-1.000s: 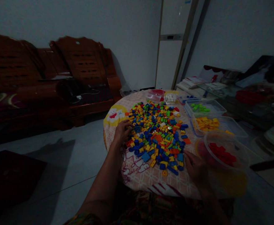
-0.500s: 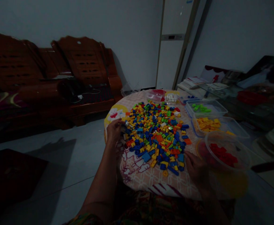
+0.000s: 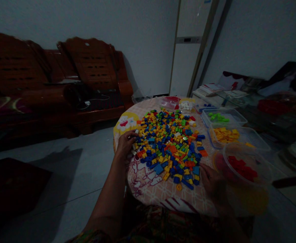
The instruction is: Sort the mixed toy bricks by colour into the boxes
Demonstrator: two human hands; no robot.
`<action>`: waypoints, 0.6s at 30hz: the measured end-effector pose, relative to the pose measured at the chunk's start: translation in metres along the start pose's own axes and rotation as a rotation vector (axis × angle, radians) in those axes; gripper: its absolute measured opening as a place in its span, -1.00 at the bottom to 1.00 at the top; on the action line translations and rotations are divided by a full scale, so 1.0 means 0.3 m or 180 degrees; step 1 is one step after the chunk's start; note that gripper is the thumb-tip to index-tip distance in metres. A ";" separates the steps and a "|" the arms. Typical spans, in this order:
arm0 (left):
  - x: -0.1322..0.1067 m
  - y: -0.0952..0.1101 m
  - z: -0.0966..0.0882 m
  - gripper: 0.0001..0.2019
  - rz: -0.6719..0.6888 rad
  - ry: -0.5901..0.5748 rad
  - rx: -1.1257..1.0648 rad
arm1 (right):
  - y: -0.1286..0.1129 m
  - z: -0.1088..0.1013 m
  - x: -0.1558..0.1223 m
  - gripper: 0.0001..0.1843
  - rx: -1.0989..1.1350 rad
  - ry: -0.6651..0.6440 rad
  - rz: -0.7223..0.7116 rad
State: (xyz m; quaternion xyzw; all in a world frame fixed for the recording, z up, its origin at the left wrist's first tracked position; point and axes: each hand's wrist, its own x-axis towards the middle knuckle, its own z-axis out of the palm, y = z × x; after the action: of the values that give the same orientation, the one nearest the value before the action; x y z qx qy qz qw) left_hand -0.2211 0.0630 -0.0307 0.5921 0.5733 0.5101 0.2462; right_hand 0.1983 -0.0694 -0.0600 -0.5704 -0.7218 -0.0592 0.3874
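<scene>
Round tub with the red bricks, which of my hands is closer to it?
Right. Your right hand is close beside the tub, on its left; your left hand is across the brick pile, at its left edge.

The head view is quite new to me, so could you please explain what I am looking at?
There is no machine here: a person works with two bare hands, and every picture comes from one camera worn on their head, looking forward and down. A patterned cloth covers the table, bearing a big pile of mixed toy bricks. To the right, clear containers hold green bricks, yellow bricks and red bricks. The left hand is at the pile's left edge, its fingertips by a small white piece; the right hand is beside the pile's near right edge. It is too dark to tell whether either grips anything.
</scene>
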 end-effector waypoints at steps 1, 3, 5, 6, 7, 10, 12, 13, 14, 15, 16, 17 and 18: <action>0.001 -0.007 0.002 -0.76 -0.0036 0.0026 -0.0049 | 0.001 0.001 -0.001 -0.58 0.0004 -0.0009 0.0014; 0.001 -0.013 0.003 -0.75 -0.0078 0.0045 -0.0127 | 0.003 0.003 -0.002 -0.58 0.0043 -0.0025 0.0062; -0.002 -0.008 0.002 -0.73 -0.0083 0.0006 -0.0195 | 0.004 0.005 -0.003 -0.59 0.0093 -0.0033 0.0084; -0.004 -0.001 0.000 -0.71 -0.0072 -0.0006 -0.0210 | 0.004 0.006 -0.003 -0.59 0.0111 -0.0031 0.0082; -0.006 0.007 -0.003 -0.70 -0.0047 -0.0007 -0.0179 | 0.003 0.006 -0.003 -0.59 0.0122 -0.0034 0.0077; -0.007 0.048 -0.014 -0.70 0.0162 0.0077 0.0241 | -0.001 0.006 -0.001 -0.60 0.0098 -0.0034 0.0107; 0.000 0.090 -0.007 -0.72 0.0392 0.0067 0.0578 | -0.005 0.004 0.002 -0.59 0.0075 -0.0007 0.0104; 0.007 0.114 0.004 -0.73 0.0507 -0.0007 0.0679 | -0.008 0.004 0.003 -0.59 0.0070 0.0010 0.0095; 0.016 0.141 0.024 -0.74 0.0609 -0.0114 0.0725 | -0.009 0.003 0.005 -0.59 0.0069 0.0033 0.0082; 0.027 0.169 0.052 -0.75 0.0698 -0.0249 0.0734 | -0.011 0.003 0.006 -0.58 0.0069 0.0052 0.0075; 0.040 0.198 0.088 -0.75 0.0773 -0.0404 0.0724 | -0.013 0.002 0.007 -0.58 0.0073 0.0059 0.0083; 0.055 0.227 0.131 -0.75 0.0849 -0.0557 0.0710 | -0.013 0.002 0.007 -0.59 0.0079 0.0057 0.0095; 0.071 0.255 0.179 -0.75 0.0943 -0.0725 0.0713 | -0.014 0.002 0.008 -0.59 0.0087 0.0047 0.0106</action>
State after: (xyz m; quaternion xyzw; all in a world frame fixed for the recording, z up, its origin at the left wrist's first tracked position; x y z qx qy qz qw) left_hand -0.1446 0.0817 0.0239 0.7473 0.5016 0.4036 0.1644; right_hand 0.1943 -0.0688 -0.0573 -0.5766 -0.7101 -0.0472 0.4014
